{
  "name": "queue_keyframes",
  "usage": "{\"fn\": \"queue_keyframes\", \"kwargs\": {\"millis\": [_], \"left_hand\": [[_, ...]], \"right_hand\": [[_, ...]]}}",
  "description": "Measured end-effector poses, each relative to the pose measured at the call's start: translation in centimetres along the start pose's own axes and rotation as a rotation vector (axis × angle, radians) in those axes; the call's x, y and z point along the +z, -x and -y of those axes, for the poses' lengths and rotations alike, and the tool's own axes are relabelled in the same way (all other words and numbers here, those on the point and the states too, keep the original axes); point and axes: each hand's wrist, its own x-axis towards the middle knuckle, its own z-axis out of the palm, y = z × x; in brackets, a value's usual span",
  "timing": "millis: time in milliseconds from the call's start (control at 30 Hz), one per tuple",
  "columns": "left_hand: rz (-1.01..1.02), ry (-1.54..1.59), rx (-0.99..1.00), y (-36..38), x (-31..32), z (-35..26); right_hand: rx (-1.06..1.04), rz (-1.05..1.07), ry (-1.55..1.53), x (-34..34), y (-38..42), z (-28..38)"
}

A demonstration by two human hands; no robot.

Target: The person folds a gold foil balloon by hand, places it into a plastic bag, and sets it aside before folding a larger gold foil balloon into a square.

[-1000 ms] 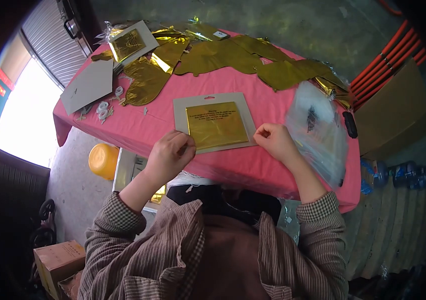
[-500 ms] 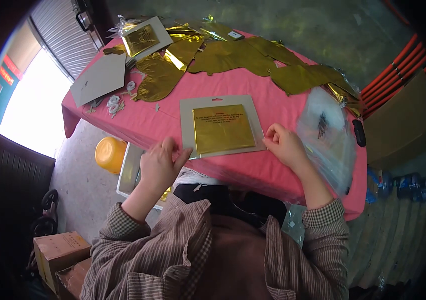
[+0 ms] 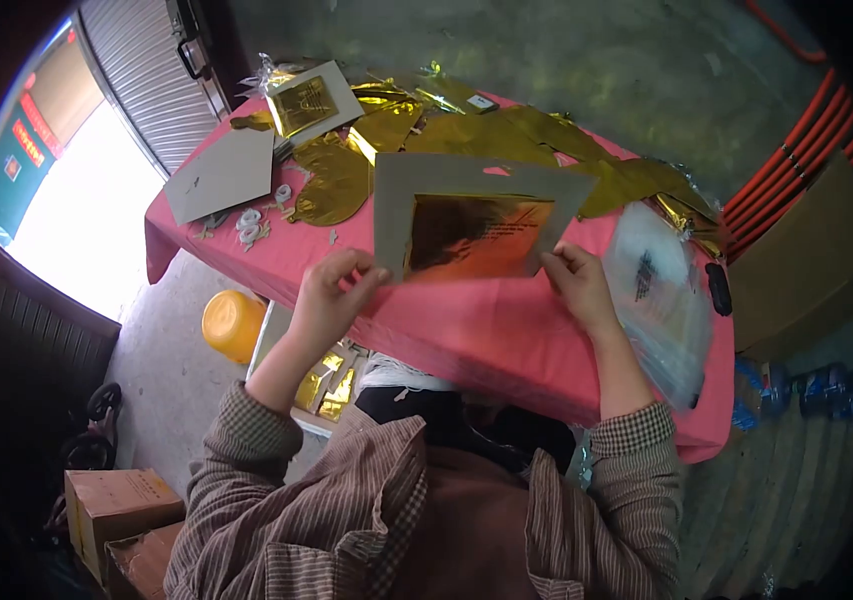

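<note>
The left hand (image 3: pixel 354 285) and right hand (image 3: pixel 566 265) pinch the lower corners of a gray backing card (image 3: pixel 393 212); it tilts up over the pink-clothed tabletop (image 3: pixel 281 262). Gold foil (image 3: pixel 481 238) covers its middle.

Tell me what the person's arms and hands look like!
The left hand and right hand are bare, like the forearms. The sleeves are brownish with thin pale stripes, and the turned-up cuffs show tiny dark-and-light checks.
</note>
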Motion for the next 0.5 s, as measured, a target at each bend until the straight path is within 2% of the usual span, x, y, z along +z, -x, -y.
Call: {"fn": "queue_keyframes", "kwargs": {"millis": [33,100,133,200,233,300,400,500], "left_hand": [[-0.003,0.0,0.006,-0.8,0.3,0.7],[0.069,-0.005,-0.059,-2.0,1.2,2.2],[0.077,-0.004,-0.05,-2.1,1.6,2.5],[0.237,0.06,-0.297,-2.3,2.1,3.0],[0.247,0.059,-0.291,-2.3,2.2,3.3],[0.239,0.099,-0.19,-2.2,2.2,3.5],[0.239,0.267,-0.229,-2.4,2.1,2.2],[0.263,0.321,-0.164,-2.2,2.6,3.1]], "right_hand": [[-0.006,-0.003,0.002,0.0,-0.2,-0.2],[-0.183,-0.099,0.218,0.0,-0.2,-0.8],[-0.182,-0.11,0.217,0.1,-0.2,-1.5],[-0.102,-0.052,0.1,0.5,-0.2,-2.1],[-0.1,-0.063,0.099,0.2,-0.1,-1.8],[-0.139,-0.055,0.395,-0.5,0.4,-0.9],[-0.054,-0.022,0.271,0.2,0.3,-1.3],[-0.141,0.0,0.118,-0.1,-0.1,-1.7]]}}
